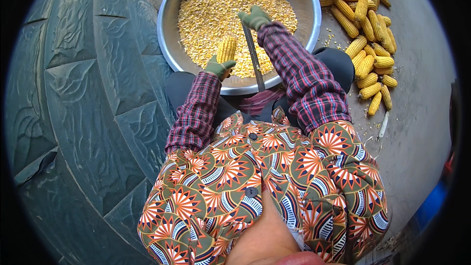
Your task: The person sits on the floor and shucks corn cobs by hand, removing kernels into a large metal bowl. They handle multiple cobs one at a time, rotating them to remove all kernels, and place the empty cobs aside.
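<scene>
A large round metal basin [164, 40] between my knees holds a deep layer of loose corn kernels [220, 3]. My left hand [220, 67], in a green glove, grips the lower end of a yellow corn cob [226, 49] upright over the kernels. Gloved in green too, my right hand [254, 18] is closed at the far end of a narrow dark metal bar [252, 53]. That bar slopes from the hand down to the basin's near rim, to the right of the cob. The cob and bar are apart. Sleeves cover both wrists.
A pile of unshelled corn cobs [364, 25] lies on the grey floor right of the basin, with scattered kernels and a pale husk piece [383, 125] near it. Dark green embossed panels [92, 81] fill the left side. Something blue [430, 204] is at the lower right edge.
</scene>
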Available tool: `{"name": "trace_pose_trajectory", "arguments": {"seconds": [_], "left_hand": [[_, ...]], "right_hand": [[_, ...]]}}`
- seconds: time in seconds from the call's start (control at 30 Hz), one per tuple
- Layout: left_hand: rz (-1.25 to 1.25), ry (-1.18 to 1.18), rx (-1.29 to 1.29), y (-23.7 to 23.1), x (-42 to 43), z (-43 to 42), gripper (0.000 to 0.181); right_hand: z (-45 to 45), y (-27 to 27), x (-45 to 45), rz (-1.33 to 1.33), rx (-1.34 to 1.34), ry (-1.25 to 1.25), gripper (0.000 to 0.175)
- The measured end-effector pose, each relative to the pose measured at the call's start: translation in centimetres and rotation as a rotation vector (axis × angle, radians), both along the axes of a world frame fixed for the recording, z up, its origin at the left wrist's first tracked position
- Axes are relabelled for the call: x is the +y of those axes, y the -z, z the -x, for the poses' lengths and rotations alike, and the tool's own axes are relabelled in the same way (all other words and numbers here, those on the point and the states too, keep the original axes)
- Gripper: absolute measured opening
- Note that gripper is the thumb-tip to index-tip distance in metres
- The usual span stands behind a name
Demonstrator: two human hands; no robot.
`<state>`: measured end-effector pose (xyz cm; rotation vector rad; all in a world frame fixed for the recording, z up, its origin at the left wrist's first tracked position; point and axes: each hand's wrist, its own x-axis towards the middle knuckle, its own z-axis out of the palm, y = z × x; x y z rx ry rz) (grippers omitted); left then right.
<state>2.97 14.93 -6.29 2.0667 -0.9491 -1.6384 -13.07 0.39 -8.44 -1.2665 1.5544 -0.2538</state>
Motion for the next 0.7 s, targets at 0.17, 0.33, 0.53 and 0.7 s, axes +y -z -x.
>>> {"name": "trace_pose_trajectory", "arguments": {"seconds": [0.17,0.33,0.53,0.7], "left_hand": [[-0.145,0.044,-0.171,0.3,-0.1,4.7,0.059],[-0.085,0.265,-0.42,3.1,0.9,3.1,0.068],[-0.081,0.563,-0.626,1.3,-1.0,4.1,0.076],[-0.093,0.649,-0.698,-0.5,-1.7,5.9,0.079]], "right_hand": [[0.5,8.6,5.0,-0.29,-0.491,0.216,0.047],[-0.8,5.1,6.1,-0.475,-0.553,0.388,0.047],[-0.7,5.5,6.2,-0.436,-0.518,0.372,0.044],[-0.4,7.3,5.8,-0.285,-0.264,0.309,0.043]]}}
